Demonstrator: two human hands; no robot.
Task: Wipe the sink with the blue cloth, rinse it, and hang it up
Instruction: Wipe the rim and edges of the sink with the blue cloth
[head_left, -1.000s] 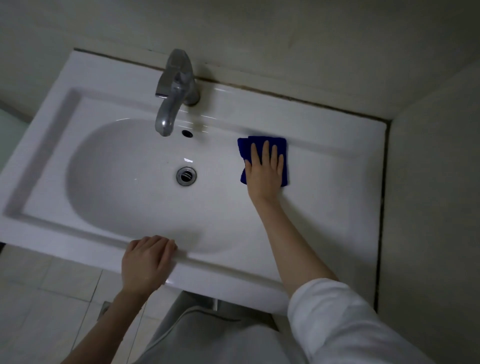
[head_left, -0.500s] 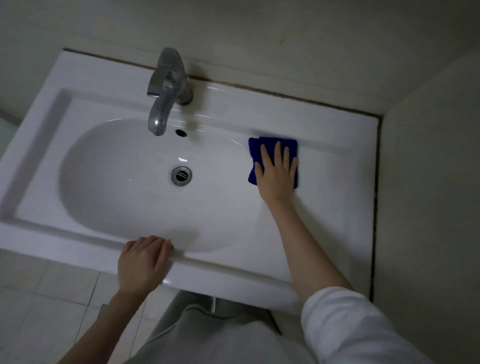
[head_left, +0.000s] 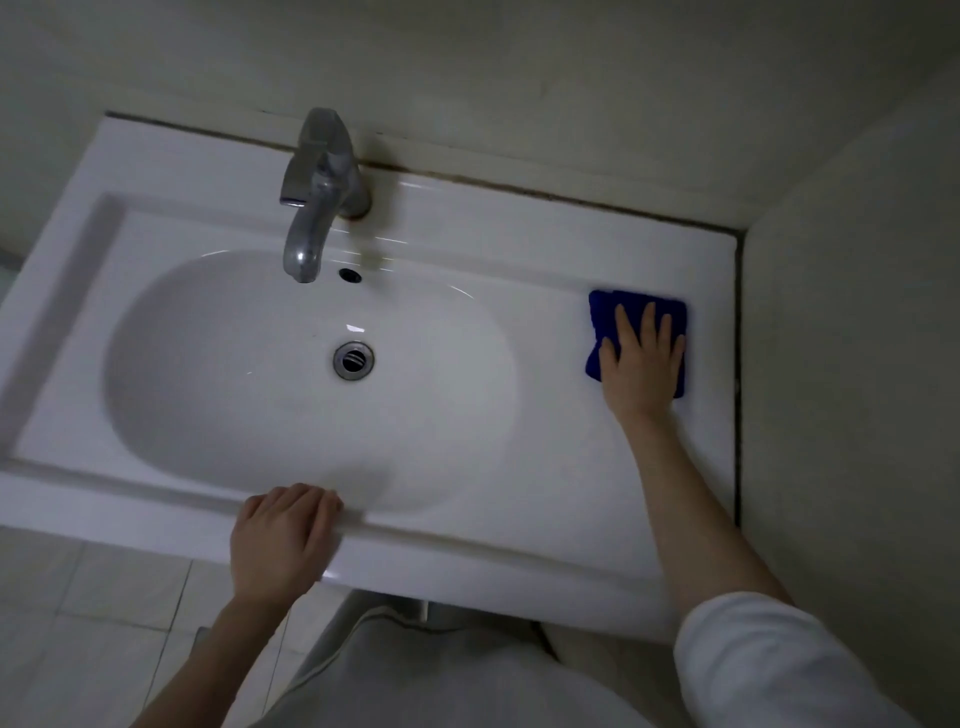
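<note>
Blue cloth (head_left: 602, 325) lies folded flat on the right-hand surface of the white sink (head_left: 467, 249), outside the oval basin (head_left: 234, 389) and near the sink's right edge, where it meets the side wall (head_left: 857, 364). From my feed, the right hand (head_left: 641, 364) is laid on top of it, palm down. Its fingers are straight, slightly spread and pointing toward the back wall, so the hand presses the cloth rather than gripping it. Blue shows above the fingertips and along both sides of the hand. The forearm is bare up to a white sleeve (head_left: 769, 660) at the lower right.

The left hand (head_left: 280, 535) sits on the sink's front rim, roughly below the drain (head_left: 354, 359). I see its fingers curled over the raised inner lip, holding the edge, with the fingertips hidden from me.

A metal faucet (head_left: 317, 192) stands at the back of the sink, its spout reaching over the basin. A small overflow hole (head_left: 350, 275) lies just right of the spout tip. I can see no water running. Pale floor tiles (head_left: 78, 597) show under the front edge at lower left.
</note>
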